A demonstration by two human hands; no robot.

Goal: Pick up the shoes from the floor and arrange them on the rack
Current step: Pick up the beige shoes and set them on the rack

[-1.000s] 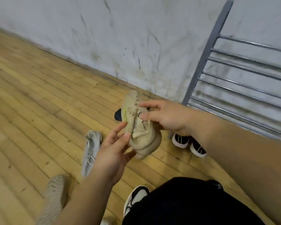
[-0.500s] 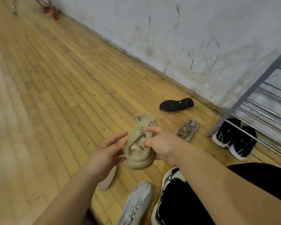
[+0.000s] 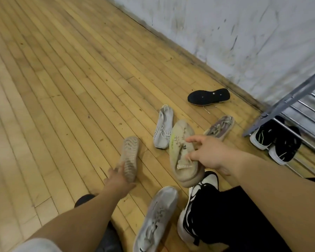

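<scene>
Gripping beige shoe [image 3: 179, 150] and overturned shoe [image 3: 130, 155]

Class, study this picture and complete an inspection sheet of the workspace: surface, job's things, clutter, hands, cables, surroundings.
Surface: plank floor, scuffed.
Job's things: beige sneaker in hand; overturned beige shoe, white sneaker, brown sneaker, grey sneaker and black flat shoe on the floor; black pair beneath the lowest bars of the rack.
Clutter: nothing seen.
Hands: left hand grips the overturned beige shoe's heel end; right hand holds the beige sneaker off the floor.
Cables: nothing seen.
Surroundings: marked white wall; the person's own white-and-black shoe.
</scene>
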